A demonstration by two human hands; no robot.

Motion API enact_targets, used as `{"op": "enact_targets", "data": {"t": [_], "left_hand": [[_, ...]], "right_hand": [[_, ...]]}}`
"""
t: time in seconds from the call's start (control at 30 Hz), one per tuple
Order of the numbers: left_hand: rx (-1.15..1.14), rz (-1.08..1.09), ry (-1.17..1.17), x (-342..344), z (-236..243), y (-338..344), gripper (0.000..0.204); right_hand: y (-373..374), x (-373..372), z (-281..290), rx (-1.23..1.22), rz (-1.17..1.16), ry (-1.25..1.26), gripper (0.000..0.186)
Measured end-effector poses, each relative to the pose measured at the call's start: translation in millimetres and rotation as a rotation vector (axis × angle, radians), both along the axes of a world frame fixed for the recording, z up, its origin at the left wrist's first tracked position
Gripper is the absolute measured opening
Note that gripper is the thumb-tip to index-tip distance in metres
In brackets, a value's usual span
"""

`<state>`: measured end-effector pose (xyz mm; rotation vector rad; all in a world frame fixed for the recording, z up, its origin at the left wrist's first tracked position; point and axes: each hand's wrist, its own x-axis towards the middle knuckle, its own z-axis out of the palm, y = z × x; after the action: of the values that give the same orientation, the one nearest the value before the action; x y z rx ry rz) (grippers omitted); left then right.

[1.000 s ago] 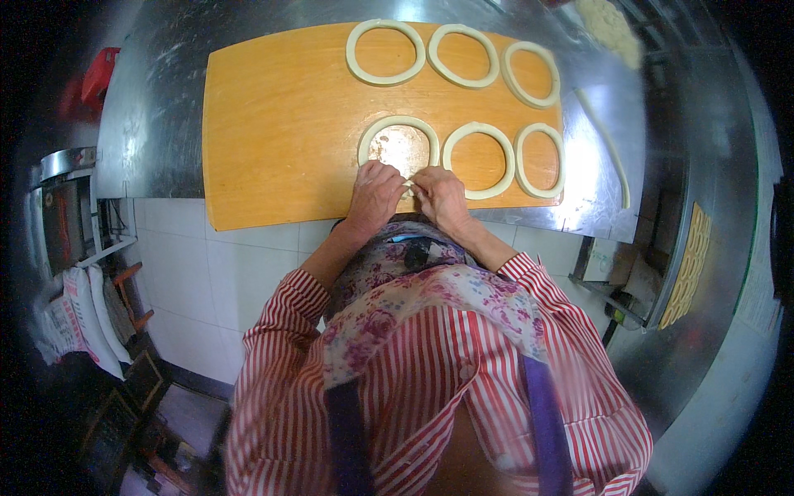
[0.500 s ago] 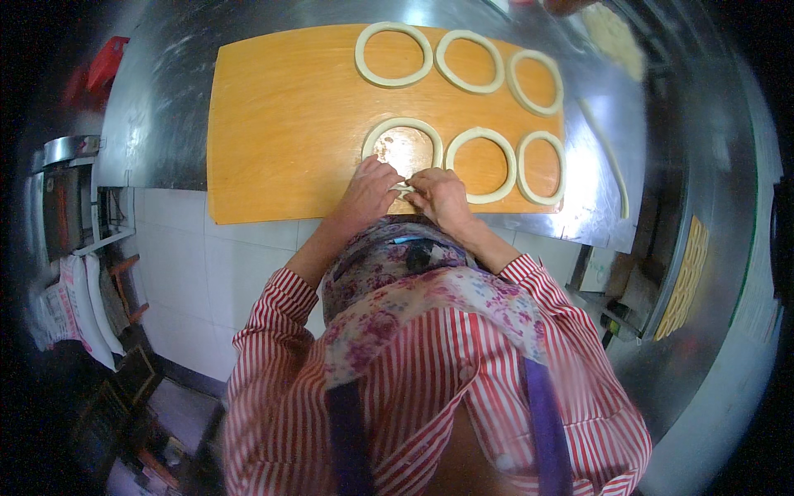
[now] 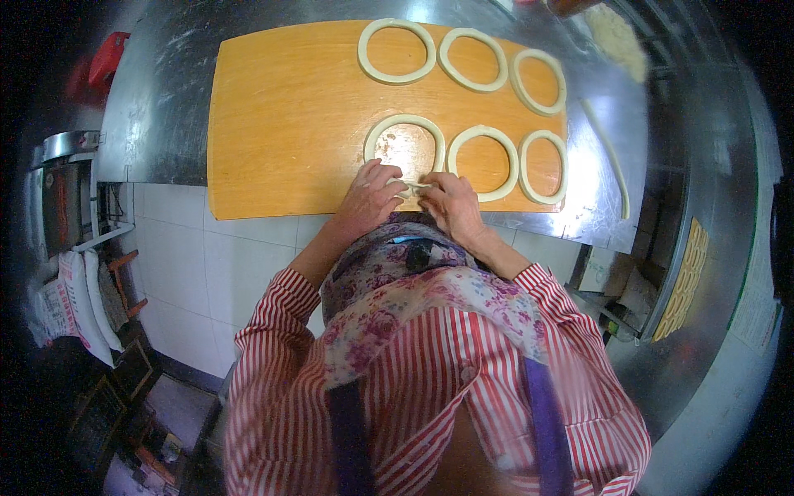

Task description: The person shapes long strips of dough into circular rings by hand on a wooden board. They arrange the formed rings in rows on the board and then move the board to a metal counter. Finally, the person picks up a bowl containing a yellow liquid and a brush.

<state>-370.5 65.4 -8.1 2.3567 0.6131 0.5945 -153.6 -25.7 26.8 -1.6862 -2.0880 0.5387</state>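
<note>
My left hand (image 3: 374, 194) and my right hand (image 3: 447, 198) are at the near edge of a wooden board (image 3: 285, 107), both closed on the lower part of a pale dough ring (image 3: 405, 121), their fingertips on the thin strands between them. Five other dough rings lie flat on the board: one (image 3: 484, 130) just right of my hands, one (image 3: 563, 165) at the right edge, and a back row of three (image 3: 397, 24). A loose dough strip (image 3: 610, 153) lies on the steel table right of the board.
The steel table (image 3: 157, 83) surrounds the board, with a red object (image 3: 107, 58) at back left and a pale dough mass (image 3: 616, 41) at back right. Sacks (image 3: 87, 302) stand on the left, near a metal rack (image 3: 112, 223). A tray of yellow pieces (image 3: 680, 281) is on the right.
My right hand has shifted slightly right and down, opening a wider gap to my left hand, with more of the dough strands showing between them. The camera's view has shifted slightly.
</note>
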Motion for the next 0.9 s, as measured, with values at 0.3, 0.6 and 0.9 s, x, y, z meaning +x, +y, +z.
{"op": "enact_targets", "data": {"t": [0.3, 0.6, 0.9], "left_hand": [[0.055, 0.025, -0.004, 10.8, -4.7, 8.2, 0.021], [-0.060, 0.122, -0.077, 17.9, -8.7, 2.7, 0.018], [-0.082, 0.170, -0.078, 23.9, -11.5, -5.3, 0.013]], "right_hand": [[15.6, -2.9, -6.7, 0.140, -0.040, -0.005, 0.019], [18.8, -9.9, -16.3, 0.103, -0.163, 0.131, 0.011], [16.7, -17.2, -22.8, 0.070, -0.191, 0.151, 0.013]]}}
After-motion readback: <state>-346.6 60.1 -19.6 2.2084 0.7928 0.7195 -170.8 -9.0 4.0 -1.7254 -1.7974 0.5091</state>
